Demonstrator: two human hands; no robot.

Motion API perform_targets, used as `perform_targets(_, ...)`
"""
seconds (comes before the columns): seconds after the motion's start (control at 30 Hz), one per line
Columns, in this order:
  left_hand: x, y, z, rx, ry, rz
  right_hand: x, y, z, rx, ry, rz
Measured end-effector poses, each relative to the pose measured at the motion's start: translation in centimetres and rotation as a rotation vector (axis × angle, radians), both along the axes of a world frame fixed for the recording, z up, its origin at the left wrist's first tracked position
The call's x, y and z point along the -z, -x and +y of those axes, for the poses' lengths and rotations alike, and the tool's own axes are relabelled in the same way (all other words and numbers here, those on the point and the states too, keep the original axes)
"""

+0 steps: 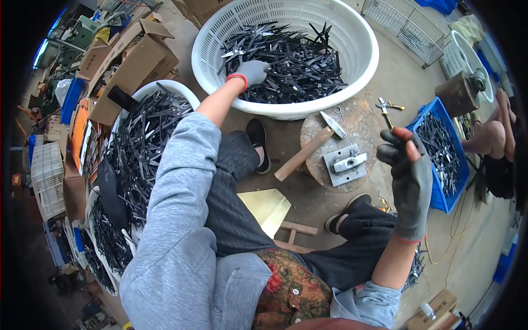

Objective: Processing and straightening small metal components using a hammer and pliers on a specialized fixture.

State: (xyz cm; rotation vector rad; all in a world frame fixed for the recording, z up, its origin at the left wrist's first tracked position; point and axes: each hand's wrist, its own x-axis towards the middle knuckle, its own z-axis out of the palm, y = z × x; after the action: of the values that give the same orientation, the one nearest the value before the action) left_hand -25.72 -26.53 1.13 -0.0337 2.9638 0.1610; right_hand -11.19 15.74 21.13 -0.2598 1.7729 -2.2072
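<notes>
In the white basket (363, 66), left hand (254, 70) outstretched among black metal pieces (297, 60)

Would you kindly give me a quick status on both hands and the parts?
Left hand down in white basket, on black metal parts. Right hand raised, holding nothing visible. Hammer lies between them.

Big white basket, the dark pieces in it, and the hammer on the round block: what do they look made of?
White basket: moulded plastic by its look, with a matte slotted wall. Dark pieces, which the gloved left hand reaches into: probably blackened, unpolished metal, thin flat blades. Hammer: pale bare wooden handle, grey metal head.
</notes>
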Motion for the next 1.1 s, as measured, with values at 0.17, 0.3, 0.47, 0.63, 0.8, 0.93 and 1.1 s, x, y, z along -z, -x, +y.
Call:
perform_targets(0.17,5.8,5.2,6.2,0.062,0.038,-0.11,1.3,1.6,-1.6,0.042,-0.159,-0.027)
perform_targets(0.3,7.4,6.5,7.3,0.003,0.173,-0.066,0.7,1.3,-1.9,0.066,-0.166,-0.032)
perform_targets(0.47,5.3,5.0,6.1,0.189,0.236,-0.014,0.5,1.4,-1.1,0.077,-0.237,-0.025)
perform_targets(0.63,1.6,1.0,2.9,0.208,0.205,0.116,0.1,0.4,-0.5,0.052,-0.224,0.015)
perform_targets(0.8,-2.8,-0.3,0.2,0.105,0.146,0.236,-0.3,0.0,-0.8,0.027,-0.215,0.02)
perform_targets(0.93,-3.9,-0.4,-0.2,-0.099,0.128,0.092,-0.3,-0.3,-1.3,-0.011,-0.16,0.061)
perform_targets(1.1,0.4,0.3,3.7,0.18,0.184,-0.084,-0.2,-0.2,-1.9,-0.066,-0.169,0.032)
